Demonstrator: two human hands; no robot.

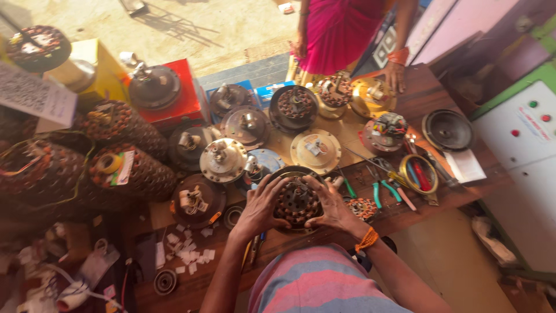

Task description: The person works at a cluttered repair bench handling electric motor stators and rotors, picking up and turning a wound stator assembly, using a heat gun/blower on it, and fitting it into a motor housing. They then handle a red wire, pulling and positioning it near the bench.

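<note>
Motor core (296, 203) — a round, dark part with copper coils — sits near the table's (428, 93) near edge, inside an open round shell. Left hand (259, 208) and right hand (331, 207) curl around its sides, fingers bent and gripping. It looks half apart, no cover on it. Green pliers (379, 191) lie just right. Farther off wait many more motors (223, 160) — and another person's hand (395, 74). Small wires are probably there, too blurry to tell.

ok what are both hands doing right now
left hand: closed around the left side of the round motor core
right hand: gripping its right side
</note>
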